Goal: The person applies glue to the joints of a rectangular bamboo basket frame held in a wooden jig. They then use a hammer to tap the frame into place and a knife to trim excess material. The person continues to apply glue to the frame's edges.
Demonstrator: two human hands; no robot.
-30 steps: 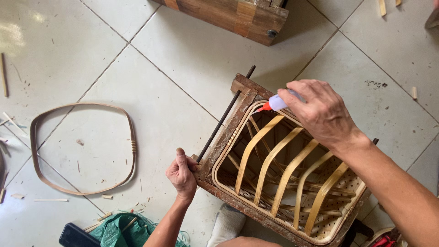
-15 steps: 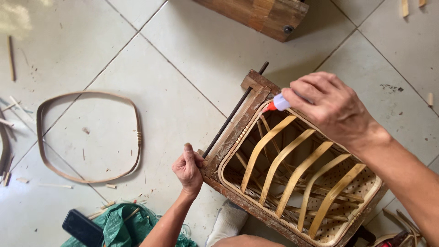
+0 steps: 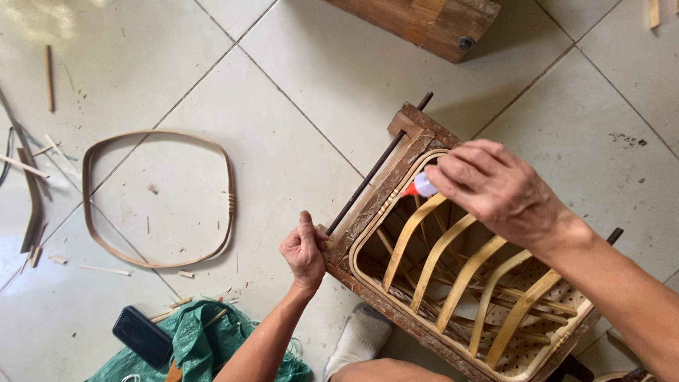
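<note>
The tiled floor [image 3: 297,134] carries everything here. Largest on it is the wooden frame mould [image 3: 378,191], lying toward the floor's lower right edge, with a half-woven bamboo basket [image 3: 460,283] seated inside it: curved pale ribs span the opening and a woven perforated base shows beneath them. A dark metal rod [image 3: 375,170] runs along the mould's upper left side. A brown timber block [image 3: 424,21] lies at the floor's top edge, and a bent bamboo hoop [image 3: 159,198] rests well apart toward the left edge, among scattered splints. A green bag [image 3: 205,339] and a dark phone [image 3: 141,336] sit at the bottom edge.

The right hand [image 3: 495,191] has its fingers closed around a small glue bottle [image 3: 423,185], its red nozzle pointing down at the basket's rim at the mould's upper corner. Compared with a second ago, the bottle has dropped from just above the corner to the inner rim, close to the first rib, so the glue seems to be going on where rib meets rim. The left hand [image 3: 305,251] stays clenched on the mould's left corner, fingers closed on the wood, steadying it as before.
</note>
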